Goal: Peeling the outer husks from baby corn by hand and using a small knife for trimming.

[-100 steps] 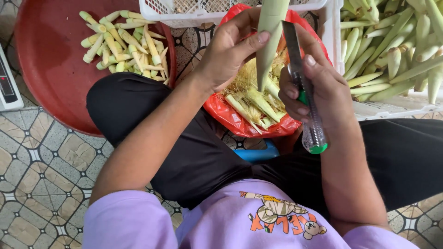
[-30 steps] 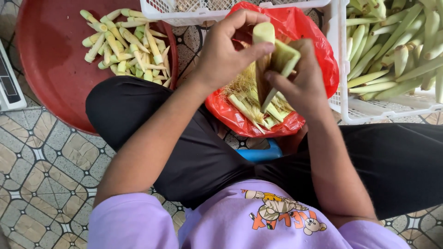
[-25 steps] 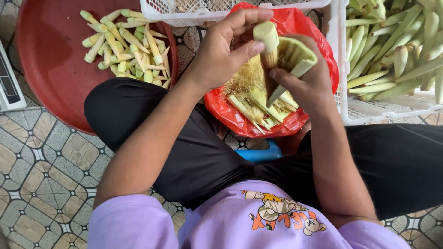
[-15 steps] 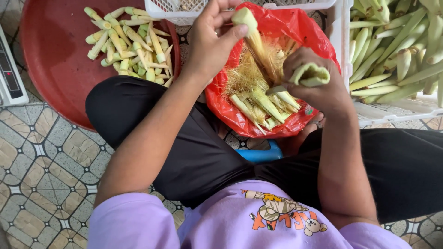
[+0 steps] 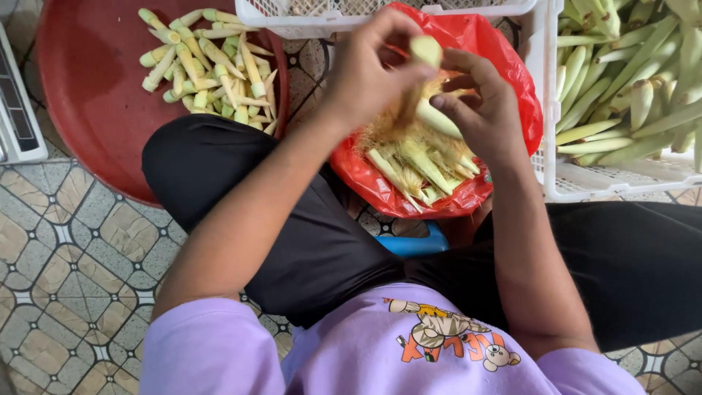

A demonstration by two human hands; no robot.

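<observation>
Over at ten o'clock sits one big red basin (image 5: 80, 110), and inside it, up toward its twelve o'clock rim, a heap of peeled baby corn (image 5: 212, 62), a couple of dozen pale spears, too tangled for an exact count. Two white plastic crates are in play: one white crate (image 5: 556, 146) at three o'clock packed with unhusked green ears (image 5: 629, 80), more than a dozen showing, and a second white crate (image 5: 292, 14) peeking in at twelve o'clock. One red plastic bag (image 5: 504, 80) lies open at one o'clock between the knees, holding stripped green husks (image 5: 413, 164) and yellow silk. One blue stool edge (image 5: 413, 245) shows at centre, below the bag. One grey device corner (image 5: 18, 121) sits at nine o'clock on the patterned tile floor (image 5: 66, 256).

Now the action: both hands meet above the bag. The left hand (image 5: 369, 73) pinches the top of one ear of corn (image 5: 431, 102) between thumb and fingertips, gripping the cut end. The right hand (image 5: 486, 110) curls around the lower part, fingers wrapped on the husk, thumb pressing in. That ear runs with its long axis from twelve o'clock down toward five o'clock, blunt cut end up and away from the person, lower end slanting down into the bag's mouth, silk trailing beneath it.
</observation>
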